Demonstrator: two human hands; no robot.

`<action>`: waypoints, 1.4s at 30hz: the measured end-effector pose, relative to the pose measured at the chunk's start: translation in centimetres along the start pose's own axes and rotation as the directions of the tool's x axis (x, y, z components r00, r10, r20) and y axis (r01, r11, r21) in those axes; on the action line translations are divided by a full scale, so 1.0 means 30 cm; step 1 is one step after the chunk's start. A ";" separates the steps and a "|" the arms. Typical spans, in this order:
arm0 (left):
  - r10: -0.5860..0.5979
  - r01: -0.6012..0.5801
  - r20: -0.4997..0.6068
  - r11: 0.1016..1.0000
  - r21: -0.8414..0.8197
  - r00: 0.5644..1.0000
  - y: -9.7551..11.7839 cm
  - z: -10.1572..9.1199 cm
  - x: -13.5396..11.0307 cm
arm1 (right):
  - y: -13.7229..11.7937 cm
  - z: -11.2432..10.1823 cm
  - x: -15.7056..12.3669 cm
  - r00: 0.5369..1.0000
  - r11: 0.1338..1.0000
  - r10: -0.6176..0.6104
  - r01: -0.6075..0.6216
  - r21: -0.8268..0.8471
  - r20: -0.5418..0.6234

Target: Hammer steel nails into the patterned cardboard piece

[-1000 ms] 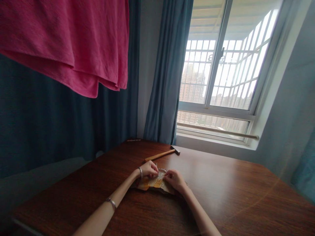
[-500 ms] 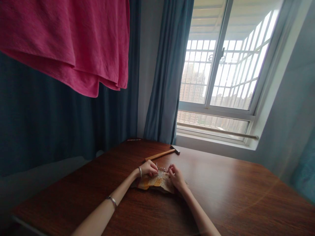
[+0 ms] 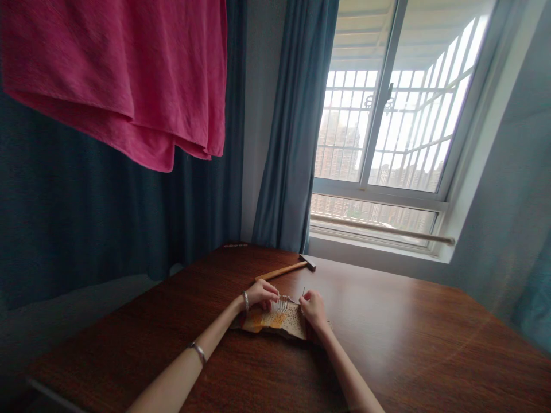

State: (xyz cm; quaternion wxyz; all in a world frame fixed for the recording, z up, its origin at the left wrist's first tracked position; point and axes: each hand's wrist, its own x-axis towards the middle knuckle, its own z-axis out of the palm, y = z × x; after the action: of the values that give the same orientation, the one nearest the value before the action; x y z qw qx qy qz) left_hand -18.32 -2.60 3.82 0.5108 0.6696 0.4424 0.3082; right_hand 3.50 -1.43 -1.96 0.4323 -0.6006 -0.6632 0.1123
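A small board point(image 3: 275, 322) with orange and pale patches and many tiny holes lies on the brown wooden table point(image 3: 400, 338). A row of thin upright metal nails point(image 3: 282, 302) stands along its far edge. My left hand point(image 3: 262, 293) rests at the board's far left corner, fingers curled around the nails there. My right hand point(image 3: 313, 310) sits at the board's right end, fingers pinched on a single thin nail point(image 3: 303, 292) that points up.
A hammer point(image 3: 286, 268) with a wooden handle lies on the table beyond the board. A pink cloth point(image 3: 120, 74) hangs overhead at left. Teal curtains point(image 3: 293, 126) and a barred window point(image 3: 387, 126) stand behind the table.
My right hand has slid from the middle of the nail row to the board's right end, and a single nail now sticks up from its fingers. My left hand stays in place.
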 end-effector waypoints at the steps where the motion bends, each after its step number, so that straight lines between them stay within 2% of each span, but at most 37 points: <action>1: 0.007 -0.007 -0.008 0.999 -0.047 1.000 0.000 -0.001 -0.001 | 0.000 0.000 0.000 1.000 1.000 -0.003 0.003 -0.011 0.005; 3: 0.003 -0.009 -0.047 0.994 -0.112 0.999 -0.010 -0.003 0.008 | 0.002 0.001 -0.001 1.000 1.000 -0.008 0.009 -0.029 0.013; 5: -0.032 0.019 -0.126 0.994 -0.104 0.992 -0.027 0.000 0.030 | 0.004 0.003 -0.002 1.000 0.999 -0.011 0.012 -0.045 0.022; 8: -0.109 0.114 -0.280 0.993 0.000 0.954 -0.050 0.016 0.071 | 0.006 0.005 -0.003 0.999 0.998 -0.008 0.010 -0.067 0.031; 11: -0.153 0.210 -0.378 0.971 0.115 0.913 -0.046 0.038 0.091 | 0.005 0.005 -0.003 0.999 0.996 -0.008 0.010 -0.086 0.031; 16: -0.181 0.291 -0.429 0.935 0.205 0.885 -0.010 0.060 0.083 | -0.001 0.002 -0.004 0.999 0.995 -0.009 0.012 -0.098 0.034; 20: -0.185 0.305 -0.451 0.929 0.210 0.873 -0.019 0.060 0.085 | -0.013 -0.006 -0.007 0.999 0.996 -0.016 0.019 -0.085 0.035; 22: -0.163 0.273 -0.438 0.941 0.201 0.884 -0.032 0.056 0.086 | -0.022 -0.013 -0.012 0.999 0.997 -0.027 0.029 -0.067 0.030; 26: -0.103 0.163 -0.347 0.975 0.148 0.932 -0.048 0.047 0.083 | -0.049 -0.033 -0.033 0.997 0.997 -0.073 0.073 -0.006 0.003; 30: -0.116 0.155 -0.267 0.980 0.128 0.957 -0.055 0.040 0.079 | -0.082 -0.056 -0.060 0.985 0.973 -0.172 0.170 0.153 -0.001; 37: 0.045 -0.019 -0.112 0.975 0.220 0.993 -0.078 0.008 0.030 | -0.116 -0.101 -0.096 0.918 0.927 -0.354 0.321 0.192 0.175; 42: 0.224 -0.207 0.002 0.899 0.386 0.975 -0.061 0.002 -0.014 | -0.119 -0.121 -0.102 0.872 0.905 -0.410 0.352 0.237 0.269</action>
State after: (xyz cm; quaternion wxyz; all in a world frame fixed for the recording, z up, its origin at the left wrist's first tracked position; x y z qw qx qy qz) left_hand -18.97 -2.85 2.06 0.3231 0.7946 0.4281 0.2846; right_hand 3.29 -6.41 1.26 0.3879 -0.3903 -0.8158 0.1777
